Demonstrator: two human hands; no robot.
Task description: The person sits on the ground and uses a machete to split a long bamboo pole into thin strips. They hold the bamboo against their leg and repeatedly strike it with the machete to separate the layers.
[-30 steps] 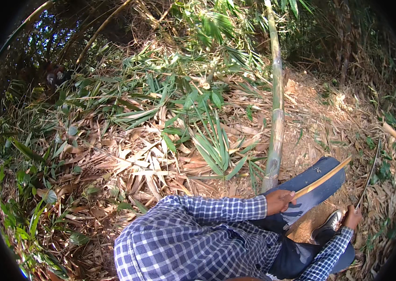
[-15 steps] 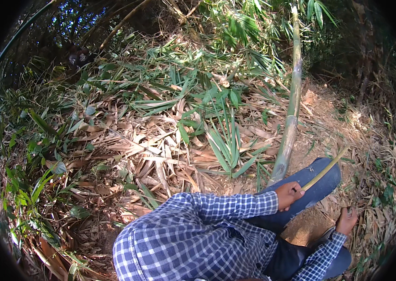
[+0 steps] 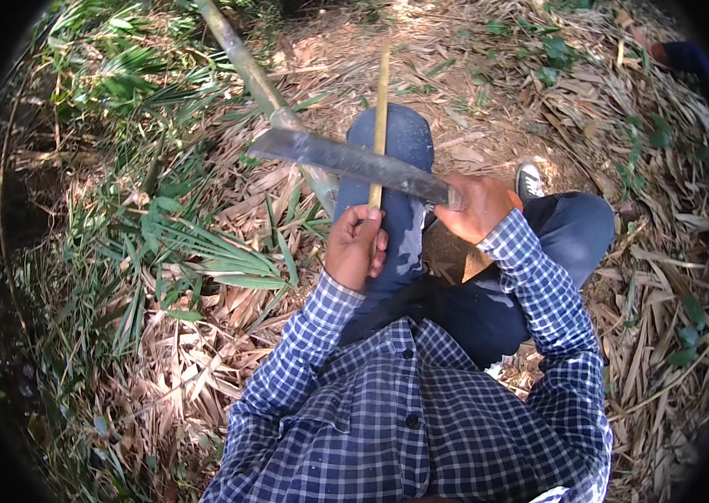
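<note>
Bamboo strip [image 3: 382, 101], slim and yellowish, points away from me over my denim-covered left knee [image 3: 413, 138], its near end pinched between the thumb and curled fingers of my left hand [image 3: 357, 245]. My right hand [image 3: 480, 205] has its grip clenched around the handle end of a machete [image 3: 329, 153], whose dark blade crosses over the strip; whether they touch, I cannot tell. I judge the strip light, fairly stiff but springy, hardly slippery, and apt to splinter along its edges. That near end, below the blade, seems the safest place to hold it.
</note>
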